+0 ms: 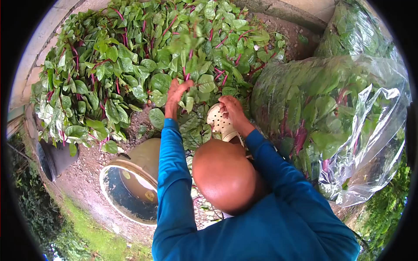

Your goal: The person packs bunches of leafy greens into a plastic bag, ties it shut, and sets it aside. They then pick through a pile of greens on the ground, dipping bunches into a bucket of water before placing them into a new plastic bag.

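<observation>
Stem [184, 70] pinched by left fingers [186, 85], 11 o'clock; best gripped low (leaves bruise). Right fingers [224, 102]: state can't be told.

Daylight is falling evenly over an outdoor patch of ground. Brown soil strewn with small stones and gravel [89, 178] is spreading across the left and middle. A pale masonry edge [300, 14] is running along the upper right, another curb [31, 71] curving down the upper left. Green grass [93, 226] is covering the lower left, and darker foliage [28, 200] is bordering the left edge.
</observation>
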The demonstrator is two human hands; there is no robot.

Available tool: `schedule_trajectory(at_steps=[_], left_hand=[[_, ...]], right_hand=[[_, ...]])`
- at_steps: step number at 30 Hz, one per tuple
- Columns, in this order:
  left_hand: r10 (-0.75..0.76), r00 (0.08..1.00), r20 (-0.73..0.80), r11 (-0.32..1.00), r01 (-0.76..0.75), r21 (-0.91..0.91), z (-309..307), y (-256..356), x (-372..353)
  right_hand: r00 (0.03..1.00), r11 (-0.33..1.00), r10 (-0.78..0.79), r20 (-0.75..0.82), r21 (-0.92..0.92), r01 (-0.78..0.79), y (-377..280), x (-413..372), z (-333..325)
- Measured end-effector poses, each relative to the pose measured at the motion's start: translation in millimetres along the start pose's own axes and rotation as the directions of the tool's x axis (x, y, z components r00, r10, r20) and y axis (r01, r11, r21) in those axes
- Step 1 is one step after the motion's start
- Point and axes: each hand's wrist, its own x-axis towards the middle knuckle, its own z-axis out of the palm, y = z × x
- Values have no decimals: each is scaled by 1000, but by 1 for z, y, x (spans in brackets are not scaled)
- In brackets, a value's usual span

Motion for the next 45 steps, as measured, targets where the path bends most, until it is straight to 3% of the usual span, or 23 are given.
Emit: schedule_trajectory(at_steps=[2, 4, 5, 10, 12, 13, 14, 16, 18, 19, 20, 21, 23, 25, 27, 31, 32, 34, 36, 40, 41, 43, 45], left_hand=[[-155, 967, 203, 873, 230, -430, -14, -24, 14], [-222, 923, 314, 518, 385, -764, -20, -15, -14], [-217, 954, 205, 480, 287, -829, -18, 28, -50], [-276, 921, 274, 417, 372, -829, -6, -21, -20], [-225, 965, 133, 388, 214, -897, 6, -47, -17], [-209, 974, 87, 376, 162, -912, 8, -44, -22], [16, 988, 155, 369, 138, -919, 6, -43, -33], [407, 886, 222, 348, 74, -935, 1, -26, -51], [696, 683, 224, 297, 10, -955, -2, -17, -57], [448, 875, 185, 381, 0, -925, 3, -18, -58], [359, 917, 176, 369, 34, -929, 8, -31, -51], [198, 961, 193, 340, 118, -933, 14, -54, -27], [-118, 950, 288, 255, 310, -916, 24, -114, 31], [-63, 961, 269, 273, 276, -921, 16, -57, -6], [-56, 981, 185, 286, 194, -938, 26, -77, 10], [-119, 968, 221, 294, 247, -923, 31, -29, -16], [-90, 977, 196, 304, 214, -928, 31, -18, -24], [-35, 976, 214, 352, 212, -912, 34, -14, -25], [-196, 954, 226, 343, 283, -896, 42, -9, -22], [-43, 949, 312, 299, 310, -903, 43, -15, -19], [-112, 966, 234, 316, 258, -913, 51, -17, -18], [-121, 986, 119, 351, 154, -924, 55, 1, -28], [-10, 986, 168, 268, 164, -949, 55, 4, -27]], right_hand=[[1000, 1000, 13, 17, 16, -13, 0, 7, 6], [999, 999, -26, -42, 44, 28, -1, 14, 15], [998, 998, -45, -42, 47, 47, 1, 20, 18], [935, 915, -352, 29, -199, 351, -10, 23, 31], [811, 659, -585, 23, -570, 492, -16, 19, 37], [812, 661, -584, 18, -570, 488, -4, 30, 31], [841, 689, -534, 83, -535, 490, 5, 42, 25], [863, 715, -484, 148, -501, 487, -5, 35, 23], [962, 949, 20, 271, -309, 68, -18, 14, 22], [960, 958, 34, 277, -283, 48, -12, 14, 20], [958, 966, 48, 284, -258, 28, -10, 11, 21], [974, 921, -95, 204, -353, 163, 8, 19, 13], [965, 865, -224, 135, -428, 261, 14, 21, 12], [868, 722, -496, 39, -536, 437, 4, 13, 15], [572, 383, -820, 26, -717, 582, -17, 2, 24], [484, 213, -845, 227, -688, 694, -40, -28, 35], [482, 211, -846, 227, -689, 694, -39, -28, 38], [752, 510, -599, 274, -594, 622, -34, -25, 46], [738, 484, -608, 293, -600, 637, -28, -21, 48], [823, 616, -463, 330, -548, 566, -23, -18, 47], [865, 668, -395, 309, -550, 501, -24, -18, 47], [840, 640, -415, 351, -543, 543, -21, -19, 44], [813, 608, -434, 388, -540, 582, -15, -17, 39]])
